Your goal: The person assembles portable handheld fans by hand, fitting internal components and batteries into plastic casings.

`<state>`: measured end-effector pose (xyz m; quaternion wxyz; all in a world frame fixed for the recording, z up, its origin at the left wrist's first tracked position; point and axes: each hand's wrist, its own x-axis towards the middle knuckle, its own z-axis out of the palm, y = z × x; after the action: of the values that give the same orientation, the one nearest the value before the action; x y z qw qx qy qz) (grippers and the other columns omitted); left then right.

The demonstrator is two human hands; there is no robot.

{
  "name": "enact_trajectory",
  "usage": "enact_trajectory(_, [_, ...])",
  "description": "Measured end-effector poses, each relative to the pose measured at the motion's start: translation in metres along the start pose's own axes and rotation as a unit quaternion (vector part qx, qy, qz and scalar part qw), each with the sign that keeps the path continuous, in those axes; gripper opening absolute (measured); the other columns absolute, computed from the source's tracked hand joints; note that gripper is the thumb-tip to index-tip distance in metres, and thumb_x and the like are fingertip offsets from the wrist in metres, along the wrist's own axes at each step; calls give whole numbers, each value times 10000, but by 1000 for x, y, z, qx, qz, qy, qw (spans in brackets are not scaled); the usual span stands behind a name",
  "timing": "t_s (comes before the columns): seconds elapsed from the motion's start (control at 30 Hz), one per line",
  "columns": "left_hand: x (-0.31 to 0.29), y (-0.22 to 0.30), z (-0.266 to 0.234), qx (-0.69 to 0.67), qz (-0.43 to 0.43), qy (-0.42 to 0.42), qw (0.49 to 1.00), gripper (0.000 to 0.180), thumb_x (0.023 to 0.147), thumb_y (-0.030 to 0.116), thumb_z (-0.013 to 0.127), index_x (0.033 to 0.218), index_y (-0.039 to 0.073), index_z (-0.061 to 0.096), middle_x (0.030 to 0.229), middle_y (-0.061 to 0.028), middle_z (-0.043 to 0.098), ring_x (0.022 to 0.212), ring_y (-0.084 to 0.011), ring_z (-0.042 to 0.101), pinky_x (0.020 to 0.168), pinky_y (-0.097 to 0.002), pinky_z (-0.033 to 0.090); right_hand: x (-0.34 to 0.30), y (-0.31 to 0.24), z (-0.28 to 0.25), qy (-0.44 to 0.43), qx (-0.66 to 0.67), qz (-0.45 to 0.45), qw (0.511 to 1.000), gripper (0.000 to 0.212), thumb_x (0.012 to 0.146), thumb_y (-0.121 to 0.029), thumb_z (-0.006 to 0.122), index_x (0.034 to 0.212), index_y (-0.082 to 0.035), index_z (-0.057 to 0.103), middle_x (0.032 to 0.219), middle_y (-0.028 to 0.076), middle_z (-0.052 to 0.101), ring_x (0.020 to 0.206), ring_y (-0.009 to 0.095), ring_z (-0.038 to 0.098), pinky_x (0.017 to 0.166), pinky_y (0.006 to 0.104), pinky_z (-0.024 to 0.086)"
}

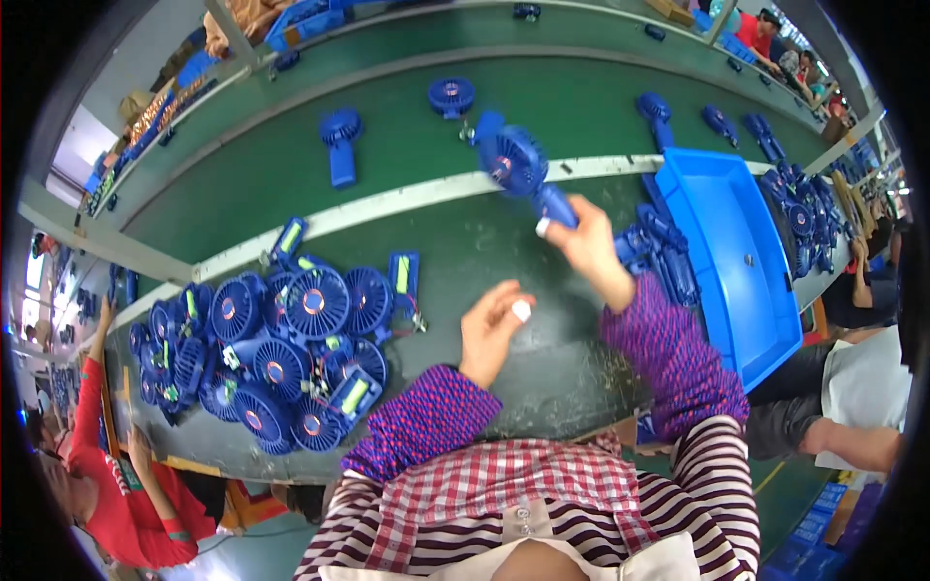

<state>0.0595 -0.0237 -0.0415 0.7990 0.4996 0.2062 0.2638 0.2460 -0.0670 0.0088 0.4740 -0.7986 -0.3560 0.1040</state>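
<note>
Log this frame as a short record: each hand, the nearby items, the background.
Right hand: holds a blue handheld fan by its handle; fan blurred
Left hand: nothing visible in it, fingers curled
Left: pile of blue fans
Right: blue tray, blue parts beside it
Beyond the white rail: spaced-out fans
Background: co-worker in red, far left

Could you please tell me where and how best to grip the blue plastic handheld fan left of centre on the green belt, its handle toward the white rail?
Probably by its straight blue handle, from the near side: the handle extends that way, with the round slatted blue head beyond it. The empty left hand could close across the handle's narrow width.
</note>
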Motion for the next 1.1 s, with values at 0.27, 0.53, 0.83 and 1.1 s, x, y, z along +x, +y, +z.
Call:
enact_trajectory(0.27, [2, -16, 10, 62, -38, -13, 997, 278, 852, 39, 556, 1123, -21, 543, 903, -117, 646, 744, -118, 588, 639, -227, 480, 194, 109, -23, 166, -452, 4, 877, 434, 745, -250, 629, 1103, -45, 496, 980, 166, 547, 893, 334, 572, 741, 432, 495])
enact_trajectory(0.53, [5, -12, -3, 87, -25, 5, 996, 242, 847, -4, 542, 1086, -39, 551, 893, -125, 641, 766, -132, 602, 633, -222, 490, 211, 40, 114, 48, -363, -167, 915, 405, 689, -357, 652, 903, -14, 635, 1070, 162, 512, 1065, 316, 438, 904, 480, 335])
enact_trajectory(0.83, [7, -4, 2, 28, 47, 22, 998, 412, 826, -20, 536, 1228, -21, 446, 1110, -148, 556, 902, -182, 580, 750, -272, 487, 179, -5, 67, 100, -54, -23, 993, 279, 741, -235, 625, 833, 23, 574, 699, 154, 633, 564, 241, 622, 557, 336, 498])
enact_trajectory(1.1, [12, 13, 1, -12, 60, -22, 998, 635, 809, 125, 566, 1360, 11, 271, 1317, -148, 400, 1206, -262, 412, 1007, -397, 290, -3, -33, 28, -24, 505, 254, 825, 147, 803, -102, 606, 725, -15, 516, 606, 74, 547, 554, 212, 603, 500, 317, 518])
